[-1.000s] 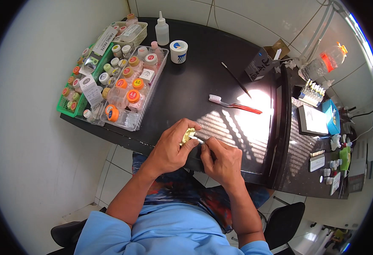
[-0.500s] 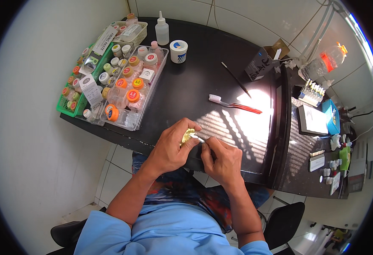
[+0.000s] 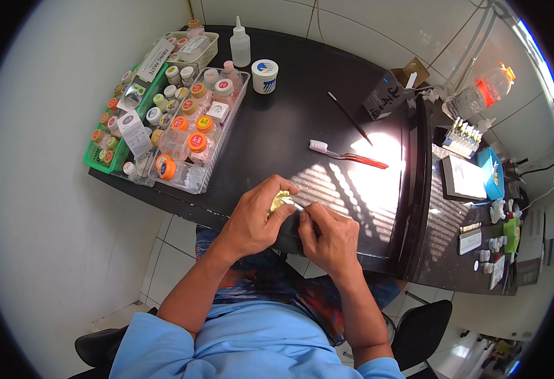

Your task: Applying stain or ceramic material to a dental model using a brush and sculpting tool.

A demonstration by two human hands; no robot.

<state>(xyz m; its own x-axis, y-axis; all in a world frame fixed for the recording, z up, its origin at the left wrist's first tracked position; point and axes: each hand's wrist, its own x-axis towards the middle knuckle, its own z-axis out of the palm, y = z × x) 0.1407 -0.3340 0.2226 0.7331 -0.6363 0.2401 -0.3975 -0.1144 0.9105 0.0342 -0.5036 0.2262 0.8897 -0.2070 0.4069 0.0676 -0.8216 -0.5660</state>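
My left hand [image 3: 258, 211] is closed around a small yellow dental cast [image 3: 279, 201], its fingers curled over the top and the thumb along the near side. Much of the cast is hidden by those fingers. Close beside it, my right hand [image 3: 331, 239] pinches a short, slim whitish piece [image 3: 297, 207] that reaches toward the cast and the left thumb. Its exact kind is too small to make out. Both hands are just above the near edge of the black table [image 3: 277, 136].
Beyond my hands lie a red-handled toothbrush [image 3: 352, 158] and a thin dark brush [image 3: 351, 119]. Trays of capped bottles [image 3: 188, 126] fill the left side. A white jar [image 3: 265, 77], a squeeze bottle [image 3: 241, 47] and an open box [image 3: 387, 95] stand farther back. A raised ledge [image 3: 423, 189] runs on the right.
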